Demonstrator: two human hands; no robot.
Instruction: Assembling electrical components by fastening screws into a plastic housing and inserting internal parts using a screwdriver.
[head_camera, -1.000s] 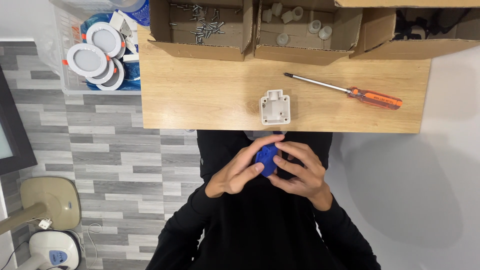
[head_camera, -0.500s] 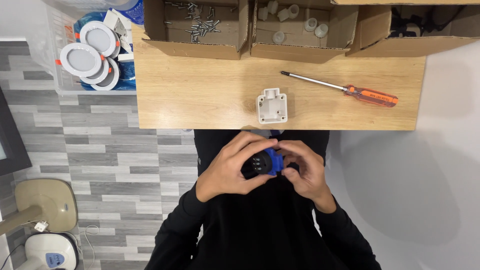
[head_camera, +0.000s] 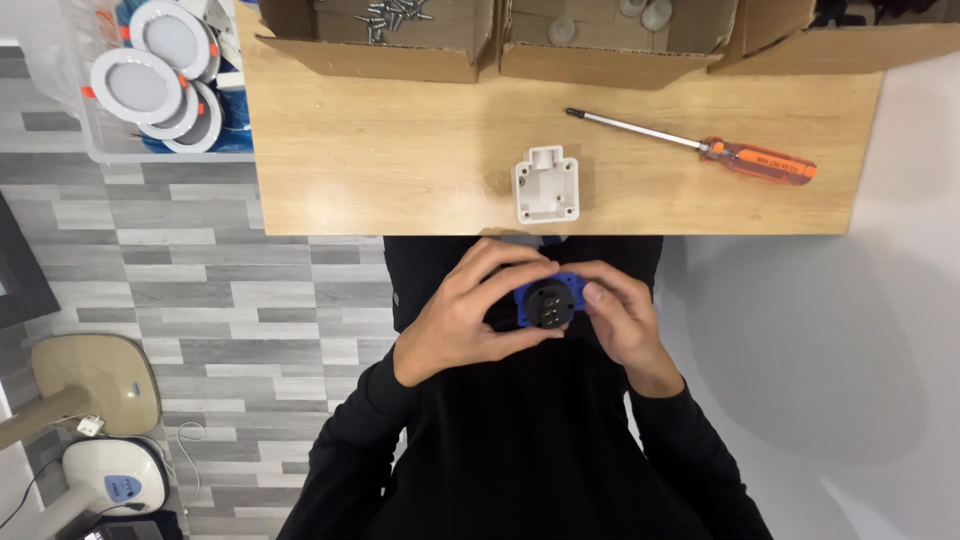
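Both hands, left hand (head_camera: 470, 318) and right hand (head_camera: 622, 322), pinch a small blue plastic socket part with a round black face (head_camera: 546, 302) over the lap, face up for inspection; the white plastic housing (head_camera: 546, 185) lies on the wooden surface (head_camera: 400, 140) just beyond.

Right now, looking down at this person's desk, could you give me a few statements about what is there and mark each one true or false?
1. Both hands hold a blue part with a round black face: the left hand and the right hand grip it together. True.
2. The orange-handled screwdriver is in the right hand. False: it lies untouched on the wooden table.
3. A white plastic housing sits on the table near its front edge. True.
4. The cardboard box at the back left holds oranges. False: it holds metal screws.
5. The round white lamps lie on the table. False: they sit in a bin beside it.
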